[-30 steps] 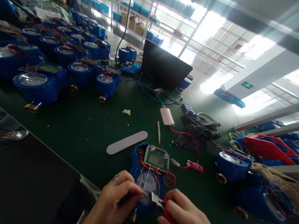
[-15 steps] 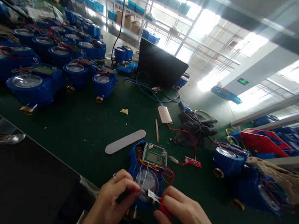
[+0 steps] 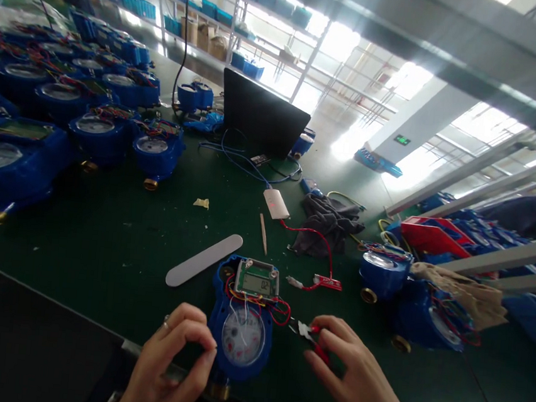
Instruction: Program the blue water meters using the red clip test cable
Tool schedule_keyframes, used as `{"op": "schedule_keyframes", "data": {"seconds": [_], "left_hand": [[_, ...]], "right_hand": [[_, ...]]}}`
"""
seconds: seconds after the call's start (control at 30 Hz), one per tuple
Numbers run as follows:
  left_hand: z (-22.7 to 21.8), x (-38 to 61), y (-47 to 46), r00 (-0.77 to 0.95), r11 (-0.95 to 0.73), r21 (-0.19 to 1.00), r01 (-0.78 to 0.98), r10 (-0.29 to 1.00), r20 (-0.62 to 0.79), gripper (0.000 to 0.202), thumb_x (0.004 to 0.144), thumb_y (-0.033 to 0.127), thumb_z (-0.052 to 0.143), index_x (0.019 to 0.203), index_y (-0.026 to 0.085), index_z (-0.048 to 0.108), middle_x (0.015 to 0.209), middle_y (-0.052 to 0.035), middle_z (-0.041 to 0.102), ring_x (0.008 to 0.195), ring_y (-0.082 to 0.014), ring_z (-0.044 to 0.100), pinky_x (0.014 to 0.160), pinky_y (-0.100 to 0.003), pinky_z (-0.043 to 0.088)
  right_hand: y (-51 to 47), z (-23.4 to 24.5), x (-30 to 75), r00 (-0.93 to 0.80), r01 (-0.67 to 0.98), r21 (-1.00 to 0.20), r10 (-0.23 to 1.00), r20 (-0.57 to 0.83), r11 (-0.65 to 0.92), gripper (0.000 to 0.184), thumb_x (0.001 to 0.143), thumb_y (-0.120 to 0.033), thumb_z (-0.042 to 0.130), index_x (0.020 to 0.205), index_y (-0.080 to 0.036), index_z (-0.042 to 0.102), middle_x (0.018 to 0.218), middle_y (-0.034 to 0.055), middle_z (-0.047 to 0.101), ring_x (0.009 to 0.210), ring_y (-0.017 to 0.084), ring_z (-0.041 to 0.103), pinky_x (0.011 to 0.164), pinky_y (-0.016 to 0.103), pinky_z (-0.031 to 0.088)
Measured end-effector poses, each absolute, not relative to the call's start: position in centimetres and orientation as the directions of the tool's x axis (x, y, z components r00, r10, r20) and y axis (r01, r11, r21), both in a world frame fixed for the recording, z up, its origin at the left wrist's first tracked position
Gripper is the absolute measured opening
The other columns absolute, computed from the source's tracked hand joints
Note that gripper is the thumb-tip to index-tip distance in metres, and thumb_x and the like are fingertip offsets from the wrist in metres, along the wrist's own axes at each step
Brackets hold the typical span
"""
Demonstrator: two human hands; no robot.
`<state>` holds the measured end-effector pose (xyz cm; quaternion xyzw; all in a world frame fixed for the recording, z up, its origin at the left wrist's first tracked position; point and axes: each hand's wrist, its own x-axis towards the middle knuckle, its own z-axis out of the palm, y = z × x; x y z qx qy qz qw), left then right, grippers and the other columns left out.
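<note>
A blue water meter [image 3: 240, 325] lies on the green table near the front edge, its round dial up and a small circuit board with a display [image 3: 257, 280] propped on top, red and yellow wires around it. My left hand [image 3: 172, 356] grips the meter's left side, fingers curled against the body. My right hand [image 3: 350, 373] is to the right of the meter and holds small red-handled cutters [image 3: 307, 333], their tip pointing at the meter but apart from it.
A white flat strip [image 3: 204, 260], a wooden stick [image 3: 263, 233], a white reader with red lead [image 3: 276, 203], a dark cloth [image 3: 325, 222] and a laptop [image 3: 261, 115] lie behind. Several blue meters [image 3: 90, 127] crowd the left; more meters [image 3: 384, 274] stand at right. Another person sits far left.
My hands have parted: the cutters have drawn away from the dial to the right, and my left hand has shifted to the meter's left side. The view has swung right.
</note>
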<state>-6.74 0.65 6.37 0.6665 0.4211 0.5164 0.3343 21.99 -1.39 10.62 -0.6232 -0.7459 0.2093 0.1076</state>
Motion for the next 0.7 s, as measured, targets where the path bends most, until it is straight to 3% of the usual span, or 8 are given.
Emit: {"op": "schedule_keyframes", "data": {"seconds": [0.1,0.17,0.27,0.4,0.47,0.53,0.6,0.7], "left_hand": [[6.3,-7.1,1.5,0.107,-0.444,0.860,0.252,0.896,0.432,0.018,0.087,0.007,0.050,0.085,0.023,0.056,0.082,-0.0001,0.055,0.074,-0.0125,0.058,0.065,-0.019,0.048],[6.0,-7.1,1.9,0.086,-0.427,0.864,0.267,0.903,0.420,0.015,0.089,0.009,0.050,0.087,0.022,0.057,0.086,-0.0020,0.056,0.078,-0.0140,0.059,0.067,-0.020,0.050],[5.7,-6.7,2.0,-0.002,-0.351,0.902,0.253,0.932,0.363,0.012,0.093,0.015,0.049,0.091,0.022,0.058,0.094,-0.0037,0.057,0.088,-0.0158,0.060,0.075,-0.022,0.051],[5.6,-6.1,2.0,-0.052,-0.286,0.926,0.245,0.950,0.307,0.011,0.095,0.020,0.049,0.095,0.024,0.059,0.102,-0.0045,0.058,0.099,-0.0178,0.058,0.084,-0.026,0.049],[5.5,-6.0,2.1,-0.053,-0.276,0.933,0.231,0.954,0.295,0.012,0.095,0.020,0.048,0.098,0.024,0.059,0.105,-0.0042,0.058,0.103,-0.0179,0.058,0.088,-0.027,0.048],[5.3,-6.0,2.3,-0.050,-0.268,0.938,0.222,0.957,0.286,0.012,0.095,0.021,0.048,0.099,0.025,0.059,0.107,-0.0032,0.057,0.105,-0.0170,0.057,0.090,-0.027,0.047],[5.0,-6.1,2.6,-0.042,-0.260,0.938,0.230,0.960,0.276,0.012,0.096,0.021,0.048,0.101,0.026,0.058,0.110,-0.0023,0.056,0.107,-0.0160,0.056,0.092,-0.026,0.047],[4.7,-6.1,3.4,0.004,-0.270,0.925,0.269,0.960,0.279,0.018,0.096,0.023,0.050,0.112,0.027,0.056,0.120,-0.0040,0.056,0.113,-0.0179,0.057,0.096,-0.032,0.048]], "right_hand": [[-0.1,8.9,23.2,-0.092,0.905,-0.421,0.995,-0.036,0.068,0.026,0.088,-0.039,0.062,0.068,-0.022,0.064,0.100,0.0083,0.073,0.099,0.028,0.068,0.083,0.044,0.056],[1.2,8.4,23.5,-0.029,0.899,-0.438,0.999,-0.015,0.020,0.026,0.090,-0.041,0.058,0.075,-0.022,0.067,0.101,0.0083,0.072,0.099,0.027,0.067,0.084,0.044,0.054],[3.7,8.0,23.9,0.081,0.900,-0.429,0.997,-0.014,-0.079,0.026,0.092,-0.041,0.055,0.084,-0.021,0.070,0.094,0.0079,0.070,0.081,0.024,0.068,0.071,0.038,0.053],[6.5,6.7,24.5,0.176,0.882,-0.433,0.983,-0.057,-0.183,0.008,0.074,-0.028,0.073,0.081,-0.024,0.075,0.076,0.0023,0.070,0.066,0.020,0.066,0.055,0.029,0.044],[7.2,6.0,24.5,0.188,0.852,-0.482,0.979,-0.082,-0.204,0.005,0.070,-0.025,0.077,0.075,-0.026,0.075,0.061,-0.0007,0.067,0.058,0.019,0.065,0.050,0.027,0.041],[7.2,5.6,24.2,0.197,0.796,-0.566,0.976,-0.096,-0.216,0.008,0.075,-0.032,0.073,0.074,-0.024,0.073,0.050,-0.0022,0.062,0.047,0.018,0.062,0.045,0.027,0.042],[6.9,5.7,23.8,0.210,0.705,-0.677,0.974,-0.084,-0.211,0.025,0.084,-0.045,0.063,0.086,-0.021,0.071,0.055,0.0007,0.068,0.046,0.020,0.066,0.044,0.029,0.049],[6.2,6.8,23.2,0.259,0.542,-0.825,0.966,-0.013,-0.156,0.044,0.090,-0.056,0.053,0.106,-0.017,0.066,0.091,0.0116,0.078,0.079,0.026,0.077,0.062,0.037,0.063]]}}
